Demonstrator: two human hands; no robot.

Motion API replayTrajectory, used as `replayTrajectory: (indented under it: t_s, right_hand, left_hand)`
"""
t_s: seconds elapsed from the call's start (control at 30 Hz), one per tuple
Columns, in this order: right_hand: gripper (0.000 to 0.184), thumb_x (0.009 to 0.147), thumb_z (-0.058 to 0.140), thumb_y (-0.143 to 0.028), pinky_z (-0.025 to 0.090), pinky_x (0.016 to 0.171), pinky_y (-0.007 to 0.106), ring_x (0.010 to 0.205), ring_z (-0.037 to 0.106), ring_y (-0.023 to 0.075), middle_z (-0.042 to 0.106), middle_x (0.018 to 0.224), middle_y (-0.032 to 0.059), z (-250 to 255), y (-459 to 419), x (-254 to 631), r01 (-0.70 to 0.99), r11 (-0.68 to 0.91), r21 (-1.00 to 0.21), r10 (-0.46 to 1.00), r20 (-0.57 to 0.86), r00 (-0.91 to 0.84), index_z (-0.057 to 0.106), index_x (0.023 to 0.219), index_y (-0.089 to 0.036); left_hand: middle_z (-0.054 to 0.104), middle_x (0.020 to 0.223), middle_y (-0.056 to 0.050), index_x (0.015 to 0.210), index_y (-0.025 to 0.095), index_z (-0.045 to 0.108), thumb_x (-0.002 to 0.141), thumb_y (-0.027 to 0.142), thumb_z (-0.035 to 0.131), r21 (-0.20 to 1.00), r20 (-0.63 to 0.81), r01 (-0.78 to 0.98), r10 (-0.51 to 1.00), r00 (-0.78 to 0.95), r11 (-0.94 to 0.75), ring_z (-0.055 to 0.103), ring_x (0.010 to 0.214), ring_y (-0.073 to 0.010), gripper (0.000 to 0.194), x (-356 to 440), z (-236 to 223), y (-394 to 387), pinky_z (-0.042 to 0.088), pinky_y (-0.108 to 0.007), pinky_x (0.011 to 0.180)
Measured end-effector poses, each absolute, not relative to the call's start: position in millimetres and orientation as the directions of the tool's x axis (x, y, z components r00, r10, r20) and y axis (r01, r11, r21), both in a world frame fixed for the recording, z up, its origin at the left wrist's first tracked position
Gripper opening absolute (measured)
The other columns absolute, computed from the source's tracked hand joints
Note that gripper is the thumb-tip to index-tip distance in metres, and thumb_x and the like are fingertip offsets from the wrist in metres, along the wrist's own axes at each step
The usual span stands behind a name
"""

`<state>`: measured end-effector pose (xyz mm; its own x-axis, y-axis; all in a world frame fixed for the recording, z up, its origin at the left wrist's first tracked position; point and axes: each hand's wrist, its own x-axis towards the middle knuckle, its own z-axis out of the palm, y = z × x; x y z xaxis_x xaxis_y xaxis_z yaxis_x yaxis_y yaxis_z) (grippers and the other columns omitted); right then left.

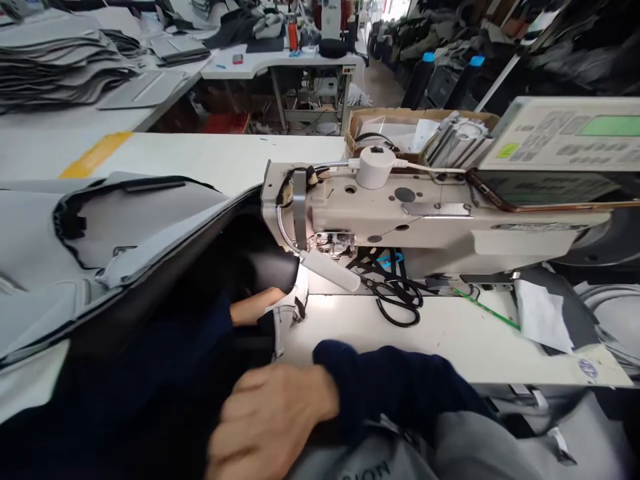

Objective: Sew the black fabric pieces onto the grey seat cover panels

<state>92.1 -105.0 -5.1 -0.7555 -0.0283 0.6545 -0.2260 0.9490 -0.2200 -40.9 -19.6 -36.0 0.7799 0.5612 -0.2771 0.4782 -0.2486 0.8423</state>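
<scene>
A large sewn piece (143, 283), black on one face and light grey on the other, rises in folds on the left and reaches the head of a beige sewing machine (373, 207). My left hand (256, 307) lies against its black side, just left of the needle area; most of the fingers are hidden. A narrow grey-white edge (283, 327) of the piece hangs beside that hand. Nearer to me, my right hand (273, 420) is over the black material with its fingers curled down. It is blurred, and what lies under the fingers is hidden.
Black-handled scissors (400, 300) rest on the white table (345, 343) by the machine. A white lamp (330, 270) juts out near the needle. On the machine lies a phone (540, 190) below a control panel (565, 137). A cardboard box (360, 120) stands behind.
</scene>
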Motion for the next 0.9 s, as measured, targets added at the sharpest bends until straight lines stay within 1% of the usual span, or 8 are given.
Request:
replayTrajectory:
  t_s: [0.03,0.1,0.23,0.37,0.6,0.7,0.83,0.9]
  right_hand:
    - [0.017,0.089,0.054,-0.045,0.047,0.066,0.022,0.074,0.058,0.0086,0.064,0.088,-0.0049,-14.3,-93.9,109.0,-0.201,0.951,-0.236,0.02,0.695,-0.719,0.06,0.097,-0.032]
    - [0.021,0.094,0.045,-0.03,0.047,0.08,0.032,0.088,0.057,0.0157,0.061,0.1,0.0047,-32.7,-70.3,143.7,0.138,0.906,-0.401,0.395,0.682,-0.615,0.052,0.113,-0.025]
    - [0.042,0.086,0.035,-0.005,0.046,0.084,0.041,0.109,0.049,0.0261,0.053,0.116,0.0187,-57.8,-38.8,176.5,0.467,0.745,-0.477,0.664,0.466,-0.584,0.042,0.127,-0.01]
    - [0.028,0.085,0.034,-0.003,0.045,0.076,0.035,0.093,0.05,0.0236,0.056,0.1,0.0139,-68.4,-29.5,159.1,0.521,0.795,-0.31,0.605,0.448,-0.658,0.055,0.102,-0.011]
    - [0.023,0.087,0.039,-0.005,0.035,0.064,0.029,0.069,0.042,0.0165,0.049,0.074,0.0037,-71.9,-17.5,169.3,0.471,0.879,-0.07,0.433,0.531,-0.729,0.05,0.071,-0.017]
    - [0.023,0.087,0.038,-0.005,0.033,0.062,0.028,0.068,0.04,0.0158,0.047,0.073,0.0026,-71.4,-16.6,176.5,0.462,0.884,-0.07,0.427,0.52,-0.739,0.049,0.071,-0.018]
    - [0.023,0.089,0.037,-0.007,0.031,0.059,0.028,0.068,0.041,0.0156,0.047,0.074,0.003,-68.6,-17.4,176.0,0.439,0.893,-0.102,0.428,0.498,-0.754,0.048,0.072,-0.018]
    - [0.023,0.089,0.036,-0.007,0.032,0.059,0.028,0.07,0.042,0.016,0.048,0.075,0.0036,-66.7,-17.7,177.5,0.422,0.899,-0.118,0.421,0.503,-0.755,0.048,0.072,-0.018]
  left_hand:
    - [0.051,0.058,0.002,0.059,0.014,0.051,0.082,0.026,0.045,0.846,-0.285,0.482,0.571,0.77,-0.229,0.043,0.054,-0.01,0.026,-38.5,-33.8,-19.0,0.036,-0.021,0.05]
    - [0.051,0.06,0.001,0.061,0.014,0.052,0.085,0.024,0.042,0.753,-0.172,0.551,0.701,0.692,-0.359,0.044,0.055,-0.0103,0.028,-38.5,-27.9,-15.0,0.035,-0.023,0.052]
    - [0.064,0.095,-0.008,0.09,0.015,0.063,0.086,0.031,0.053,0.207,0.309,0.684,0.71,0.633,-0.7,0.056,0.091,-0.0228,0.019,-56.8,-17.2,9.6,0.042,-0.036,0.082]
    - [0.065,0.095,-0.011,0.092,0.015,0.064,0.088,0.041,0.054,-0.109,0.326,0.699,0.639,0.697,-0.707,0.057,0.095,-0.0257,0.028,-75.9,-27.1,45.9,0.04,-0.041,0.089]
    - [0.057,0.058,0.0,0.06,0.018,0.053,0.093,0.03,0.047,-0.055,0.388,0.735,0.663,0.64,-0.676,0.053,0.059,-0.0129,0.036,-48.3,-43.5,25.8,0.036,-0.028,0.055]
    - [0.058,0.064,0.001,0.064,0.019,0.054,0.089,0.025,0.055,-0.14,0.503,0.622,0.486,0.715,-0.77,0.054,0.066,-0.0132,0.026,-36.5,-3.4,-7.2,0.043,-0.029,0.063]
    - [0.061,0.093,0.003,0.085,0.025,0.059,0.082,0.017,0.059,-0.458,0.71,0.364,-0.087,0.699,-0.811,0.059,0.094,-0.0113,0.009,-48.2,79.3,-11.9,0.05,-0.029,0.079]
    - [0.058,0.113,0.005,0.104,0.03,0.06,0.087,0.026,0.053,-0.585,0.654,0.56,0.067,0.753,-0.587,0.054,0.113,-0.0134,0.019,-68.2,113.7,12.4,0.047,-0.036,0.09]
